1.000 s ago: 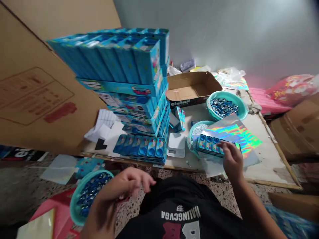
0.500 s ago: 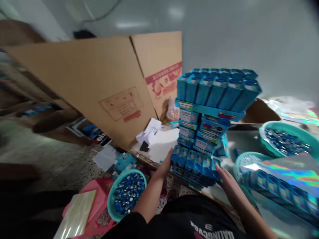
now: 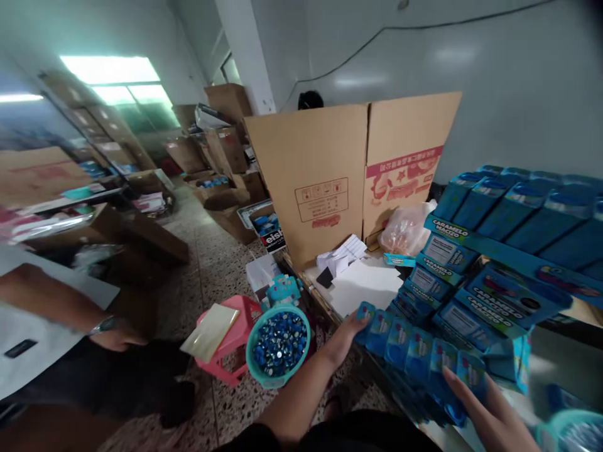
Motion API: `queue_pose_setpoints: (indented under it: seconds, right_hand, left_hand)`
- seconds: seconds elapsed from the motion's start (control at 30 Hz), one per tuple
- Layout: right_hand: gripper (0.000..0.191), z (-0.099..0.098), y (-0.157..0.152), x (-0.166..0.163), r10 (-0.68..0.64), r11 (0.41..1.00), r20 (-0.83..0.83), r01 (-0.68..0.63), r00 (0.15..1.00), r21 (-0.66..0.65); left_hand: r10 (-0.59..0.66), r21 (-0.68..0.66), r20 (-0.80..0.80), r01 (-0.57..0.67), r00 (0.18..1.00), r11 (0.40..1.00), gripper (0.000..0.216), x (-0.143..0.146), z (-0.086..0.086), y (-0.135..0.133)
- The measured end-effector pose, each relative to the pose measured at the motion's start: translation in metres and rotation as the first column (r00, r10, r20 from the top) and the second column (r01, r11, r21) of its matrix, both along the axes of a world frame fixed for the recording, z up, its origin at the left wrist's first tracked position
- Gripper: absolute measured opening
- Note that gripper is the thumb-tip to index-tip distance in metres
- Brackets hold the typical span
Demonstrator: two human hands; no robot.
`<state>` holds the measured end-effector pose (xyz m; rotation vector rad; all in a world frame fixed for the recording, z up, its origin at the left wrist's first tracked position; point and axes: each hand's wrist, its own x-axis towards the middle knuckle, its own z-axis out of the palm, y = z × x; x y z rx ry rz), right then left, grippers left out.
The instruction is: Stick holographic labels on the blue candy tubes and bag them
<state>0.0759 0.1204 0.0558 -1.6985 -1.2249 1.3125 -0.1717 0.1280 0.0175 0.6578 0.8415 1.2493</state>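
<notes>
A row of small blue packets (image 3: 414,351) lies on top of a low pile at the front of the table. My left hand (image 3: 346,333) grips the row's left end, fingers curled on the first packet. At the row's right end my right hand (image 3: 490,411) presses with its fingers against the last packet. Behind the row rises a tall stack of blue display boxes (image 3: 494,251) marked CARAMELO.
A teal bowl of blue pieces (image 3: 279,344) sits on a pink stool (image 3: 226,339) to my left. Another person (image 3: 61,333) sits on the floor at far left. A large upright carton (image 3: 348,169) and white papers (image 3: 362,282) stand behind the table. Cartons line the aisle.
The view has swung left. My right hand left the packets on the shiny sheet, and both hands came to the ends of the front row of packets.
</notes>
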Motion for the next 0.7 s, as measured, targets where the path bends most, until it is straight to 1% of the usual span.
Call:
queue_pose_setpoints:
  seconds: [0.07,0.13,0.17,0.23,0.3,0.33,0.4,0.43,0.47,0.5,0.57,0.6,0.63,0.7]
  right_hand:
    - [0.068,0.005,0.003,-0.014,0.107,0.994,0.036,-0.108,0.994,0.028]
    - [0.062,0.004,0.009,-0.031,0.230,0.971,0.050,-0.233,0.972,0.060]
    - [0.058,0.001,0.013,-0.040,0.283,0.954,0.056,-0.287,0.958,0.084]
    - [0.053,-0.008,0.026,-0.061,0.359,0.921,0.076,-0.367,0.930,0.131]
    - [0.053,-0.018,0.045,-0.085,0.404,0.900,0.079,-0.411,0.911,0.142]
    - [0.053,-0.022,0.056,-0.097,0.427,0.891,0.068,-0.433,0.901,0.140]
    - [0.052,-0.028,0.083,-0.123,0.459,0.872,0.071,-0.465,0.885,0.156]
    - [0.052,-0.031,0.098,-0.135,0.453,0.869,0.106,-0.465,0.885,0.172]
    - [0.053,-0.034,0.114,-0.146,0.431,0.869,0.174,-0.459,0.885,0.186]
    - [0.054,-0.036,0.131,-0.156,0.400,0.871,0.258,-0.452,0.880,0.190]
    - [0.054,-0.043,0.168,-0.170,0.346,0.882,0.410,-0.441,0.844,0.164]
    - [0.052,-0.046,0.186,-0.176,0.340,0.883,0.462,-0.447,0.819,0.142]
    - [0.051,-0.051,0.205,-0.181,0.343,0.883,0.500,-0.455,0.795,0.118]
    - [0.050,-0.061,0.241,-0.189,0.353,0.887,0.549,-0.457,0.758,0.062]
  left_hand:
    - [0.092,-0.059,-0.045,-0.094,0.995,0.994,0.053,-0.018,0.002,-0.027]
    - [0.199,-0.126,-0.119,-0.214,0.973,0.969,0.047,-0.034,-0.004,-0.055]
    - [0.270,-0.153,-0.157,-0.294,0.950,0.944,0.047,-0.040,-0.009,-0.068]
    - [0.412,-0.192,-0.230,-0.456,0.882,0.869,0.045,-0.048,-0.022,-0.087]
    - [0.511,-0.223,-0.265,-0.567,0.818,0.793,0.042,-0.052,-0.033,-0.094]
    - [0.548,-0.244,-0.255,-0.601,0.797,0.761,0.042,-0.054,-0.037,-0.093]
    - [0.608,-0.312,-0.162,-0.624,0.778,0.716,0.045,-0.058,-0.042,-0.078]
    - [0.620,-0.351,-0.087,-0.606,0.780,0.714,0.047,-0.059,-0.044,-0.066]
    - [0.622,-0.377,-0.005,-0.578,0.783,0.724,0.049,-0.061,-0.046,-0.051]
    - [0.612,-0.378,0.073,-0.546,0.787,0.748,0.051,-0.062,-0.049,-0.034]
    - [0.578,-0.328,0.177,-0.506,0.797,0.798,0.054,-0.064,-0.060,0.002]
    - [0.565,-0.298,0.186,-0.502,0.804,0.812,0.056,-0.064,-0.067,0.020]
    - [0.556,-0.298,0.165,-0.496,0.815,0.815,0.058,-0.064,-0.076,0.038]
    - [0.518,-0.365,0.070,-0.461,0.852,0.809,0.061,-0.065,-0.094,0.069]
